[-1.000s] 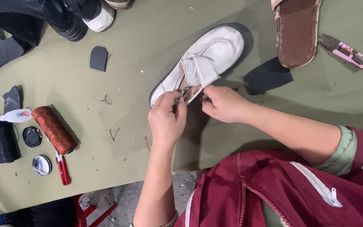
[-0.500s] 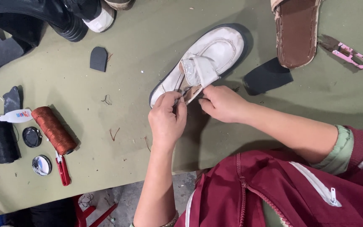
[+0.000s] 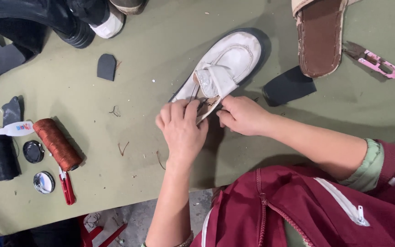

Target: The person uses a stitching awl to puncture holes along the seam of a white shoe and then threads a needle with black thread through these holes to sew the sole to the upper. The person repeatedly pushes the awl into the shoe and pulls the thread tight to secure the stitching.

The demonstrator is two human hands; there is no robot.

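Note:
A white shoe (image 3: 227,61) with a dark sole lies slantwise on the olive-green table (image 3: 161,45), toe pointing up and right. My left hand (image 3: 181,128) grips the shoe's heel end, fingers curled over its opening. My right hand (image 3: 241,114) pinches the edge of the shoe just right of the left hand, near the folded strap. What is between the fingertips is too small to make out.
A brown thread spool (image 3: 58,144), a black spool (image 3: 1,155), red snips (image 3: 67,187), two round tins (image 3: 34,152) and a small tube (image 3: 12,129) lie at left. A brown sandal (image 3: 318,39), pink snips (image 3: 376,61) and black rubber pieces (image 3: 291,87) lie at right. Dark shoes (image 3: 46,20) sit top left.
Both hands have stayed on the heel end of the shoe with only small finger movements. The shoe has not shifted.

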